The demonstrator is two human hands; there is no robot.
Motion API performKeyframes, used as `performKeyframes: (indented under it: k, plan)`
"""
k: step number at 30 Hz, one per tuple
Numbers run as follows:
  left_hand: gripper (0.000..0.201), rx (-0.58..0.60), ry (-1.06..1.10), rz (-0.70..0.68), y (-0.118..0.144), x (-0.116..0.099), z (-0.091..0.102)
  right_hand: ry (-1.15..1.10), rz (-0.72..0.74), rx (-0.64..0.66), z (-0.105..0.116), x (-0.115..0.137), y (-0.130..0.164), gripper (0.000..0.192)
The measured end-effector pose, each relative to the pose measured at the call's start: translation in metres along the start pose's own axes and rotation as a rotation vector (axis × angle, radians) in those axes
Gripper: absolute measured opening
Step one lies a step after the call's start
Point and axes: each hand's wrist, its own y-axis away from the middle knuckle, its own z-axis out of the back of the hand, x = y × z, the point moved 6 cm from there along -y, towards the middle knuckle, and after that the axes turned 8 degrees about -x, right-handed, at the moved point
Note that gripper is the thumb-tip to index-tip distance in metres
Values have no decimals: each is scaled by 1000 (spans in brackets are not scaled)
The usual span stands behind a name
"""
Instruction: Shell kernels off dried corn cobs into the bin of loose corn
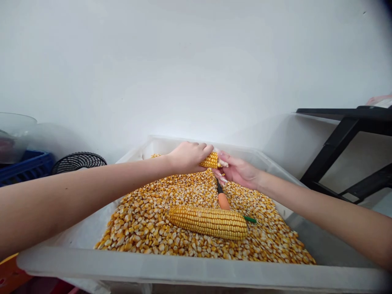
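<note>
My left hand [191, 157] is wrapped over an ear of corn [210, 160] above the far part of the bin. At the ear's right end, a patch of pale cob shows bare of kernels. My right hand [240, 169] grips that end, thumb on top and fingers below, with a few loose kernels by the fingertips. Under the hands, a tool with an orange handle [223, 201] and a dark shaft lies on a bed of loose corn kernels [147, 220]. A second, full ear of corn [211, 221] rests nearer me, with a small green piece [250, 219] sticking out beside it.
A translucent white plastic bin [183, 265] holds the kernels, its far side near a white wall [196, 73]. To the left are a blue crate [27, 165], a clear container [15, 134] and a black wire basket [79, 160]. A black frame [333, 147] stands at right.
</note>
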Motion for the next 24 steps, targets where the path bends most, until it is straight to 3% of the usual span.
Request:
performKeyframes:
  k: [4,8,18,24]
  plan:
    - [39,-7,-14,-25,0,-1,-1,10,-35,-16,2,-2,-4,37]
    - [39,-5,-17,-41,1,-1,-4,11,6,-51,5,-3,-5,28]
    - [36,13,0,-63,3,1,-5,34,26,13,5,-2,-2,23]
    - [34,-33,-16,-47,1,6,1,132,49,-17,2,6,3,37]
